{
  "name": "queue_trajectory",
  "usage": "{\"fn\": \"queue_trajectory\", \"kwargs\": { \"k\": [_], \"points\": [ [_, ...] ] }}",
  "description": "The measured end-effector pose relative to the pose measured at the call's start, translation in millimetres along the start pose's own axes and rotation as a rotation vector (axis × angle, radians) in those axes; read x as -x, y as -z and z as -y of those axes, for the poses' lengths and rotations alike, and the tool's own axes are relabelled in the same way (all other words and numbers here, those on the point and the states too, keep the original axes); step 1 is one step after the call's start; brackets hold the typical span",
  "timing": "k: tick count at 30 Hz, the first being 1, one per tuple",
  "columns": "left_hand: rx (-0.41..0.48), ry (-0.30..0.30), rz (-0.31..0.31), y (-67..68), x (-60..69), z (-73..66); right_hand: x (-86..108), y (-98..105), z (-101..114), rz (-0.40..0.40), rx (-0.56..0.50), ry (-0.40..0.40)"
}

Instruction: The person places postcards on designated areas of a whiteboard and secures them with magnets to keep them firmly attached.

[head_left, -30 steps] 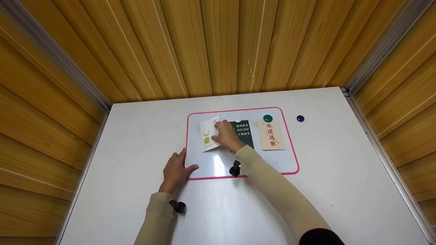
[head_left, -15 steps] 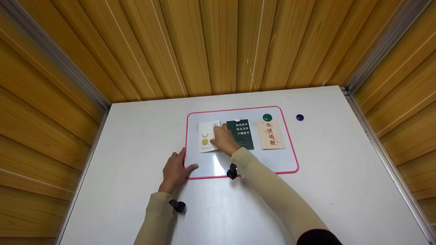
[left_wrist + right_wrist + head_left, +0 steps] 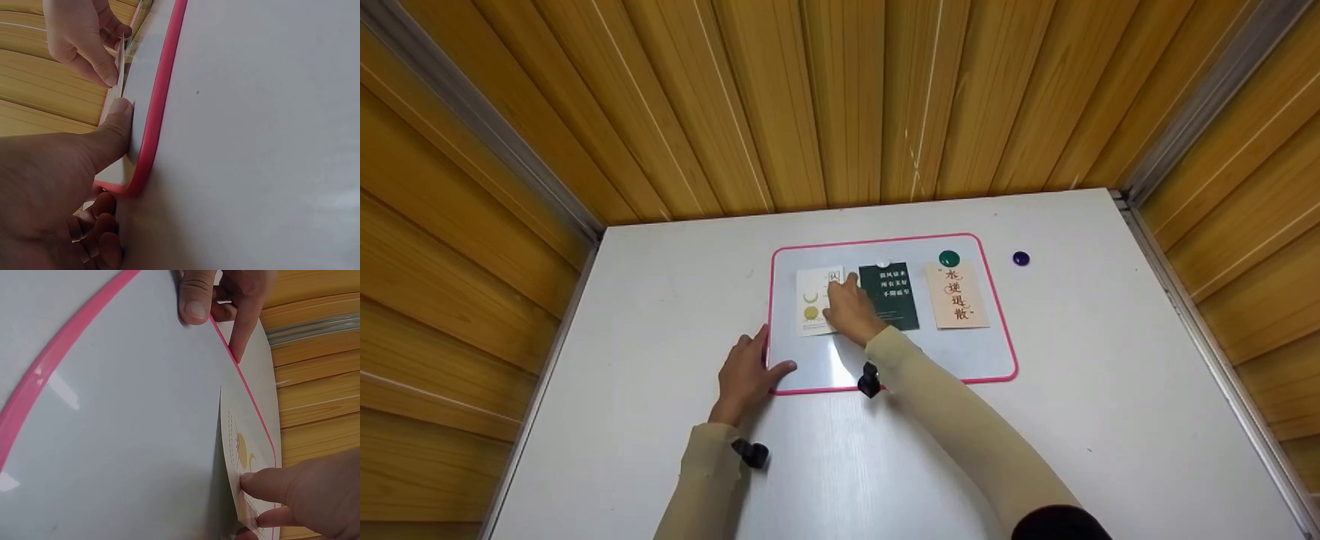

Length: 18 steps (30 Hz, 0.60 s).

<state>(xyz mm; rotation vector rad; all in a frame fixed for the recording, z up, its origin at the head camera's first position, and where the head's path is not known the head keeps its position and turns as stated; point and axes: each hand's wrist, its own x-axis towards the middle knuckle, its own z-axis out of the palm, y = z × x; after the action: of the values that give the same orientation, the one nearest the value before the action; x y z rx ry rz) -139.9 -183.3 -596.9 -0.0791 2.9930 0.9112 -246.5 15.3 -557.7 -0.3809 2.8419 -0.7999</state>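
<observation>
A small whiteboard (image 3: 814,367) with a pink frame lies on the table. My left hand (image 3: 746,379) holds its left edge near the lower corner; in the left wrist view the thumb (image 3: 115,129) is over the frame and the other fingers curl beside it. My right hand (image 3: 851,311) pinches the right edge of a white card (image 3: 233,444) printed with yellow shapes. That edge stands a little off the board. To the right are a dark green card (image 3: 900,304) with a pale round magnet (image 3: 883,264) at its top, and a peach card (image 3: 958,300) under a green magnet (image 3: 949,259).
A dark purple magnet (image 3: 1021,259) lies on the white table (image 3: 1110,360), right of the board. Wood-look panel walls (image 3: 840,105) enclose the table at the back and both sides.
My right hand has lowered the white card, which was tilted up and now lies flatter and slightly lower on the board. The left hand has stayed in place.
</observation>
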Motion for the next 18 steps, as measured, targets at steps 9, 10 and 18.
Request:
{"fn": "queue_trajectory", "kwargs": {
  "k": [9,10,18],
  "points": [
    [-0.011,0.016,0.004,-2.4,-0.1,0.4,3.3,-1.4,-2.8,-0.029,0.022,0.029],
    [-0.012,0.018,0.005,-2.5,-0.2,0.2,3.5,-1.6,-3.0,-0.034,0.034,0.032],
    [-0.008,0.027,0.004,-2.8,-1.1,-0.7,6.4,-1.1,-2.1,-0.056,0.059,0.033]
  ]
}}
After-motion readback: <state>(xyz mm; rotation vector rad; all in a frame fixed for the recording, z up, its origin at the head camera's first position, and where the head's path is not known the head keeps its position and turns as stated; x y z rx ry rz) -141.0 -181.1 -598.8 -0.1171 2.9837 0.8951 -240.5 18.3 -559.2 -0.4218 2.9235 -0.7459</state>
